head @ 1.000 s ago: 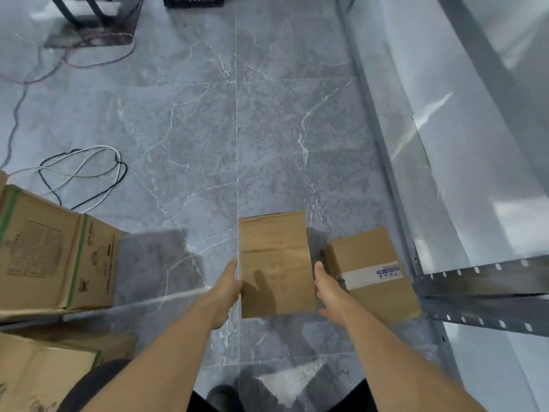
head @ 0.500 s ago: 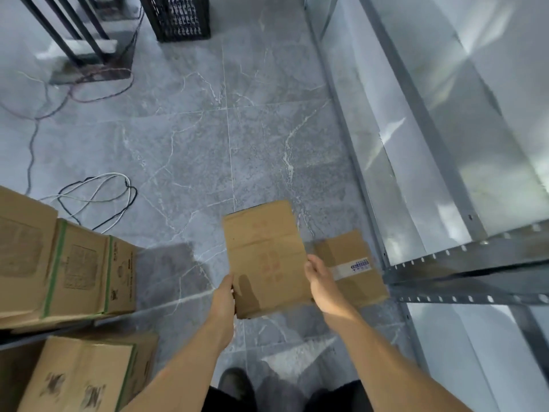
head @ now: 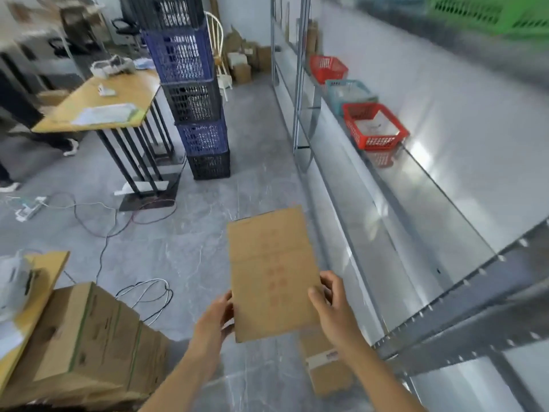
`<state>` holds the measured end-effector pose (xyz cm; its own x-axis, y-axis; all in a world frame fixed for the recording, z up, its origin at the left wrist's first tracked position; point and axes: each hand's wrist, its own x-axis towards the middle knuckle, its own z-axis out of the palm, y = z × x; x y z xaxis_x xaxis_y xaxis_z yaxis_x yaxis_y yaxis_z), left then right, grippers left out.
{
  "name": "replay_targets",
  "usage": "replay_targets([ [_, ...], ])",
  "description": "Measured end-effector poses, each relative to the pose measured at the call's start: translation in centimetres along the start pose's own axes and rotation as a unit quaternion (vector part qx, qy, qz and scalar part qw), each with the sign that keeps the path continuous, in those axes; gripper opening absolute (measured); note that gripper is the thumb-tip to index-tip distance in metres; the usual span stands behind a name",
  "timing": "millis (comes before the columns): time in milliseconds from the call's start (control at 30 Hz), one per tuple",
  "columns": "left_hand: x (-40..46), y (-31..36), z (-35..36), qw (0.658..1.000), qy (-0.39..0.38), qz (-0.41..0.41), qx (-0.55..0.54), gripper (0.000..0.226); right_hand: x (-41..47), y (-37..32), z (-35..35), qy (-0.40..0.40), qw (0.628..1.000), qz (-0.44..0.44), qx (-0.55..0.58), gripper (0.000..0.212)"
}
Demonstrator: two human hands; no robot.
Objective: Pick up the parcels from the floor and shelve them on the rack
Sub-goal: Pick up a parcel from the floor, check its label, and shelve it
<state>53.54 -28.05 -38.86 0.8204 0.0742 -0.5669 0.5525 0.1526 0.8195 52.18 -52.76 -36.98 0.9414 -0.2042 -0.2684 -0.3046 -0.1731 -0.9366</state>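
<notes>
Parcel (head: pixel 271 272) off the floor, gripped by both hands: left hand (head: pixel 214 318) on left edge, right hand (head: pixel 332 304) on right. 2nd parcel (head: pixel 328 364) on floor beside rack (head: pixel 445 307).

Rack (head: pixel 445 310) right; cartons (head: pixel 89 346) left

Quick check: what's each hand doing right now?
Left hand: closed on the parcel's left edge.
Right hand: closed on the parcel's right edge.
</notes>
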Motion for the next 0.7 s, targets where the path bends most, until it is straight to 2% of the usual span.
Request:
replay_targets([
  [100,-4.3,5.0,-0.2,0.996,0.004,0.085,0.010,0.029,-2.4,-5.6,-0.7,-0.001,0.999,-0.047,-0.001,0.028],
  [233,-7.0,9.4,0.3,0.994,-0.029,0.105,-0.007,0.035,-4.9,-10.0,-0.9,0.060,0.993,-0.090,0.057,0.038],
  [367,-8.8,14.1,0.3,0.991,-0.060,0.114,-0.022,0.088,-7.3,-13.8,-2.1,0.052,0.982,-0.078,0.162,0.060],
  [400,-9.5,15.4,0.0,0.990,-0.089,0.107,-0.027,0.101,-7.6,-14.3,-2.5,0.048,0.983,-0.088,0.154,0.061],
  [467,-10.1,17.4,-1.8,0.983,-0.146,0.111,-0.015,0.111,-8.5,-15.6,-2.7,0.037,0.988,-0.113,0.098,0.055],
  [533,-11.2,18.9,-3.4,0.974,-0.187,0.131,0.007,0.106,-9.8,-17.7,-2.3,-0.001,0.992,-0.125,0.031,0.039],
  [567,-11.9,19.6,-3.6,0.971,-0.203,0.128,0.001,0.096,-10.4,-18.9,-1.9,-0.014,0.992,-0.123,0.002,0.026],
  [600,-12.4,20.0,-3.8,0.968,-0.220,0.125,-0.011,0.083,-10.9,-20.0,-1.6,-0.024,0.991,-0.127,-0.022,0.027],
  [700,-14.0,20.6,-3.4,0.952,-0.277,0.127,0.015,0.060,-11.5,-21.7,-0.8,-0.080,0.987,-0.139,0.011,0.081],
])
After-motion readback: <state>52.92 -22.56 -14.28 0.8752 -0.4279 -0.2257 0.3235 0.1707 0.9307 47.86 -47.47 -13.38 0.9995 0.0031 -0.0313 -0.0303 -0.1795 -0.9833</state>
